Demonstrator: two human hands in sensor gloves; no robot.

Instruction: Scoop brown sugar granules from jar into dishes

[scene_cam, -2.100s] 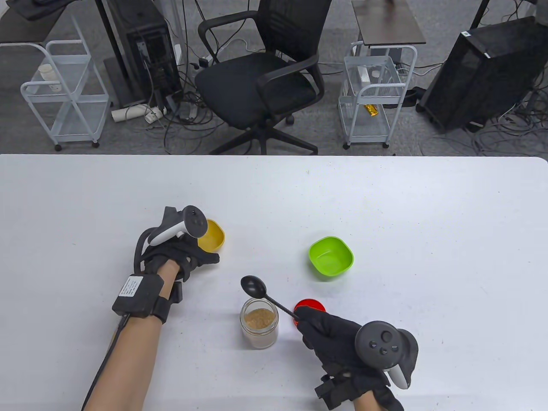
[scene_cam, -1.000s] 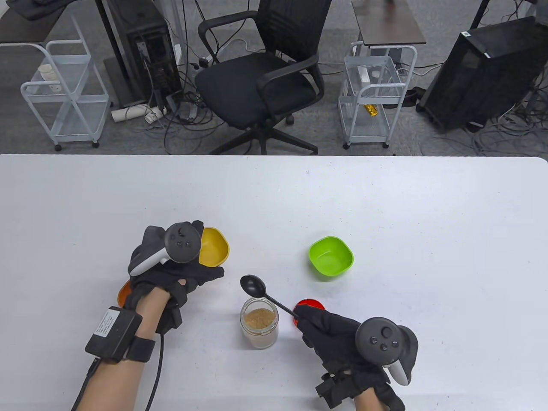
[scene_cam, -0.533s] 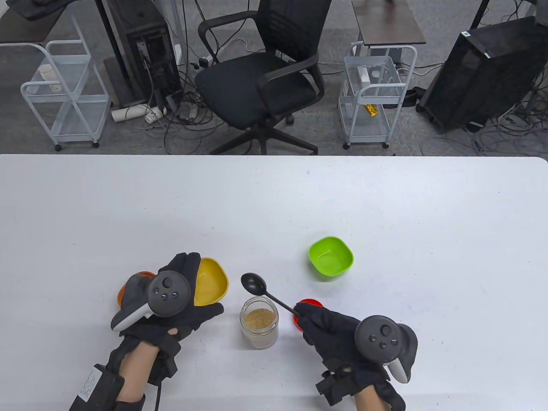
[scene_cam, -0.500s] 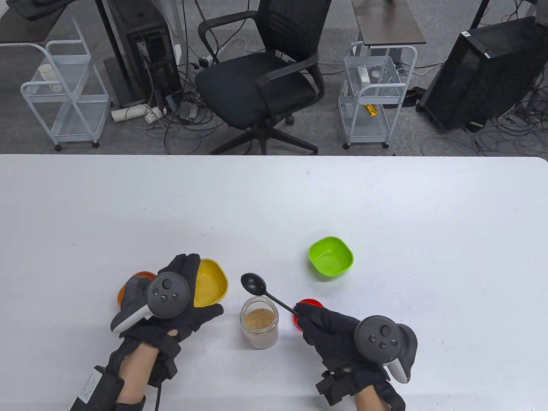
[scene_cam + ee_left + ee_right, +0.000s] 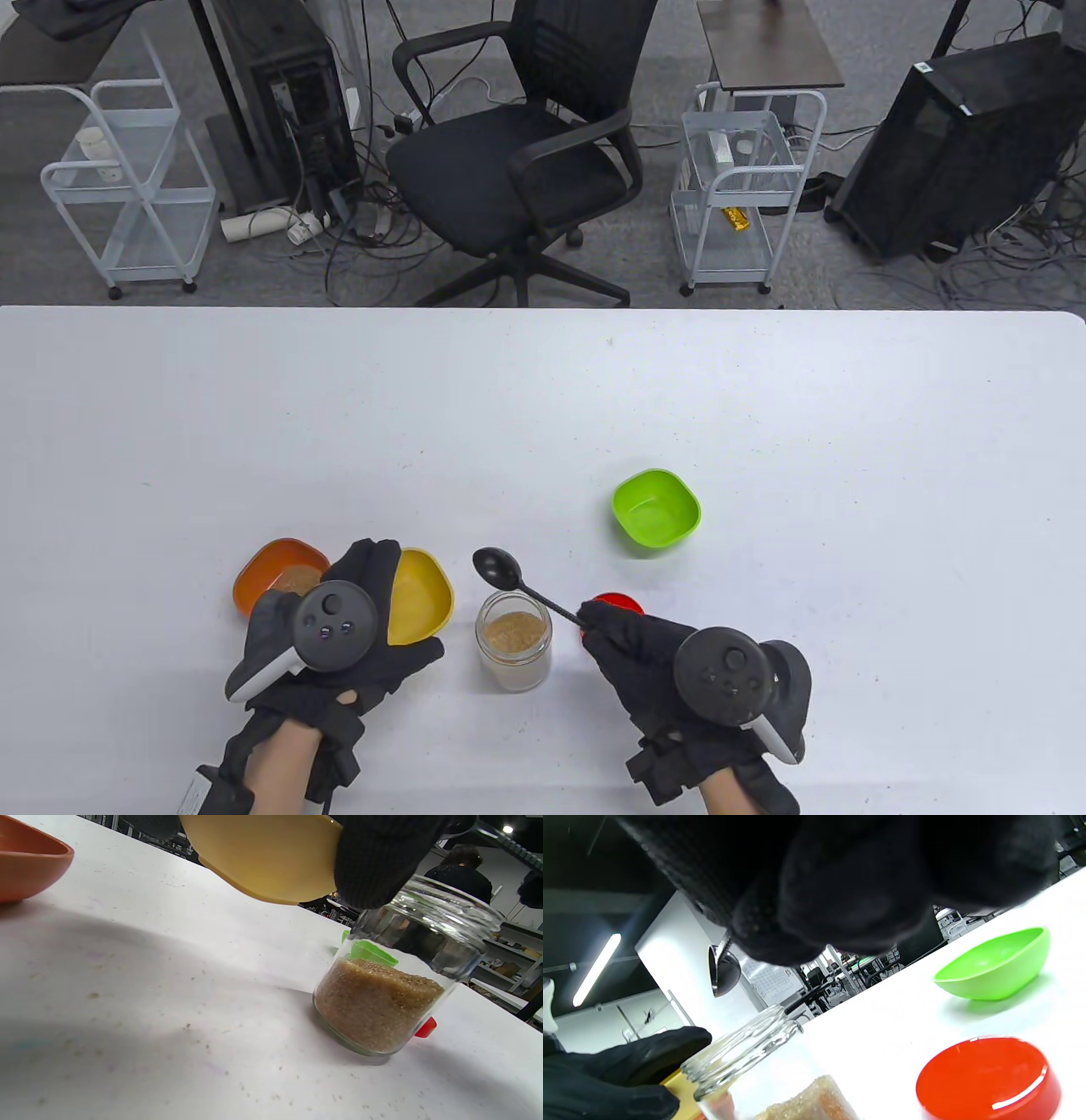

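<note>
Jar (image 5: 407, 955): clear, glossy glass holding coarse, grainy brown sugar (image 5: 375, 1001). Yellow dish (image 5: 267, 853), orange dish (image 5: 29, 866) and green dish (image 5: 997, 963): smooth plastic with a soft sheen. Red lid (image 5: 988, 1077): glossy plastic. Spoon (image 5: 501, 569): black, smooth, shiny. Gloves (image 5: 382, 853): black, matt knit cloth. Table (image 5: 543, 399): white, matt, lightly speckled.

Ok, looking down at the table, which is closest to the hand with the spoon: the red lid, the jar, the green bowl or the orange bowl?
From the right hand:
1. Red lid, just beyond its fingers.
2. Jar, to its left.
3. Green bowl, farther up the table.
4. Orange bowl, far left, past the left hand.
</note>
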